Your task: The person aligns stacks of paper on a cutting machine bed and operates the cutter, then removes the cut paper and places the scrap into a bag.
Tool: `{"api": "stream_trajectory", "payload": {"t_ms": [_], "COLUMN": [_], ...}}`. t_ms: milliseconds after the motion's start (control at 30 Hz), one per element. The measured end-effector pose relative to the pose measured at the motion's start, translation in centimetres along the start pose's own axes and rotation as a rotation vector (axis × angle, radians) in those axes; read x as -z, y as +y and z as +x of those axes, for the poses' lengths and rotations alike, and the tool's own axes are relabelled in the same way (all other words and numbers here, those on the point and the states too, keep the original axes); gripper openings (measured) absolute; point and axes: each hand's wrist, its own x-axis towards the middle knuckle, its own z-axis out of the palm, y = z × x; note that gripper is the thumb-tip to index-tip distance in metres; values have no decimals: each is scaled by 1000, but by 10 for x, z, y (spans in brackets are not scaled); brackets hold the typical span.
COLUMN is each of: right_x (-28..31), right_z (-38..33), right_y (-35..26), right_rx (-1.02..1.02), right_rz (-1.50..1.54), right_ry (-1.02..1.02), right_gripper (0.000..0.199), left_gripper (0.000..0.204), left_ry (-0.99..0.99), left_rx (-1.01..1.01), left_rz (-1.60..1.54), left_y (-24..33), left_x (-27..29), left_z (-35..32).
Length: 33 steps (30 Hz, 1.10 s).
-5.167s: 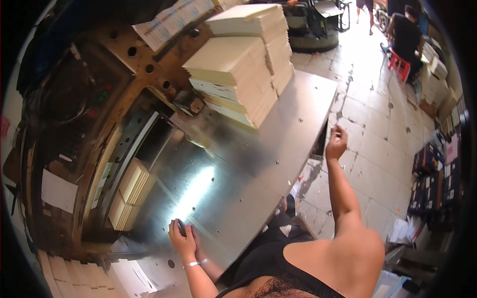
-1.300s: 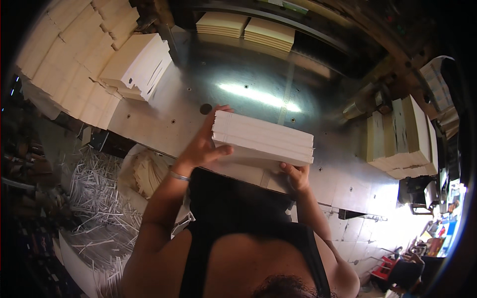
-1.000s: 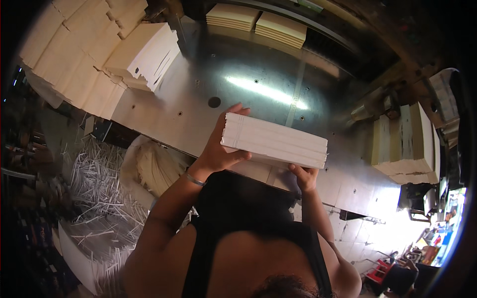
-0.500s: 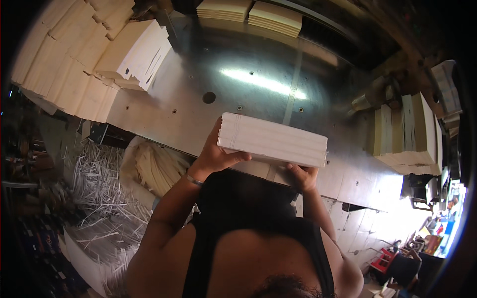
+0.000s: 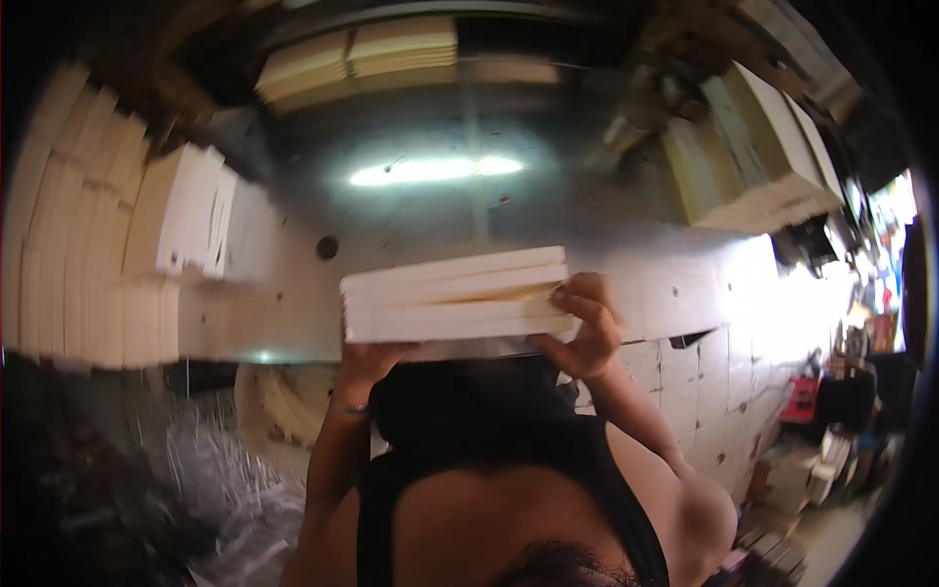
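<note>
The stack of sheets [image 5: 457, 293] I hold is cream-white, with one tan streak along its edge. The table [image 5: 469, 210] under it is grey bare metal with a white glare band. Piles at left [image 5: 181, 230] are white with dark marks; piles at right [image 5: 753, 157] are pale yellow-cream. My top is black.

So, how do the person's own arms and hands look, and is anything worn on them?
Both forearms are bare, with no sleeves and no gloves. The left hand has a thin bracelet around its wrist. The right hand shows no ring or band that I can make out. The dark top is sleeveless.
</note>
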Motion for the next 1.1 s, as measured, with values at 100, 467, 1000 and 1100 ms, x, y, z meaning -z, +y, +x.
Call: {"api": "stream_trajectory", "payload": {"t_ms": [100, 467, 1000, 1100], "right_x": [-20, -15, 91, 55], "right_z": [-17, -13, 76, 69], "right_y": [-6, -18, 38, 57], "right_rx": [-230, -580, -67, -285], "right_rz": [215, 675, 594, 562], "right_ry": [81, -8, 621, 429], "right_gripper": [59, 47, 43, 34], "left_gripper": [73, 96, 64, 76], "left_ry": [18, 8, 219, 187], "left_rx": [164, 33, 75, 85], "left_rz": [-48, -3, -216, -364], "left_y": [-40, -75, 12, -2], "left_x": [8, 26, -32, -27], "left_z": [-27, -24, 28, 21]}}
